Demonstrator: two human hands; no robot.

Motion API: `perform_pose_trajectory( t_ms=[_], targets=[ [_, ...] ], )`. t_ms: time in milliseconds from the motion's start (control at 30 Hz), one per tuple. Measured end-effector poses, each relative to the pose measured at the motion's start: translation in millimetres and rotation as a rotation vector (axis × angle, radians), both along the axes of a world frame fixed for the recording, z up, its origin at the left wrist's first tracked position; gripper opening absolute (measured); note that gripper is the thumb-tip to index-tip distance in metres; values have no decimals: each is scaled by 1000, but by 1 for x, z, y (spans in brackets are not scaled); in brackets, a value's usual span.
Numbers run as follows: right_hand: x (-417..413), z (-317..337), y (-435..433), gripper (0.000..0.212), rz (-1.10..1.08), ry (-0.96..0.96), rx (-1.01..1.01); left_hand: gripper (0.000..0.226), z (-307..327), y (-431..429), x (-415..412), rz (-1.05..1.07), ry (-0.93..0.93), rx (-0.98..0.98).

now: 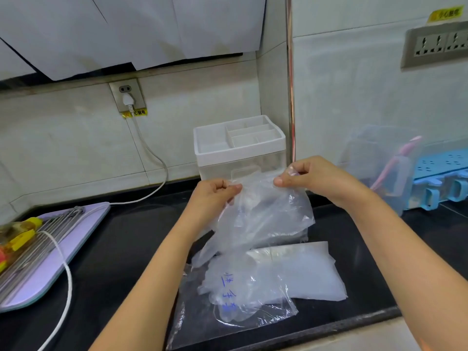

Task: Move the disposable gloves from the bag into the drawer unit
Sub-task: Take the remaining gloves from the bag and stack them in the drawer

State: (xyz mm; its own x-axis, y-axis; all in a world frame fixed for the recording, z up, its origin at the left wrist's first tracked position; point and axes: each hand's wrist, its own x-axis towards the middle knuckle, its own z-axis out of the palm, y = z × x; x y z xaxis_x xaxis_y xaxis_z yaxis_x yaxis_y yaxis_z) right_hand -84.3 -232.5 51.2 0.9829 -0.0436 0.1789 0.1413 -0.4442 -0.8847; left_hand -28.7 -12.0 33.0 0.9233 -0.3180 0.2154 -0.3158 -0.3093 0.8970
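Pinching top edge of one disposable glove (263,216) between curled fingers of left hand (215,191) and right hand (304,176), hanging toward 6 o'clock below fingertips. Lying at 6 o'clock: one bag (253,317). Standing at 12 o'clock: one drawer unit (240,148).

Bright, flat light all over, soft and even, and shadows barely register on the black bench (121,249), which carries a dull sheen near the wall. The clear glove (263,216) is throwing small white glints off its creases, and so is the bag (235,315). The wide lens tilts and stretches the wall sockets (438,44) at upper right. That side goes soft and smeary; the yellow label (445,14) is unreadable.
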Motion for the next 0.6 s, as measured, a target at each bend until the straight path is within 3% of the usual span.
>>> perform_pose_trajectory(
  t_ms=[100,233,333,433,500,600],
  targets=[
    [21,-15,-1,11,28,30,48,31,0,0,23,9,-24,142],
    [42,-32,-1,11,-55,44,-35,14,-12,-7,46,65,-33,179],
    [59,-47,-4,17,-149,43,-163,10,-23,-12,53,233,-196,357],
    [72,-58,-5,19,-180,42,-205,23,-27,-17,43,338,-486,456],
    [79,-66,-6,19,-175,27,-244,17,-25,-25,34,306,-619,429],
    [87,-72,-4,18,-174,-7,-281,10,-30,-40,27,138,-540,511]
  ],
)
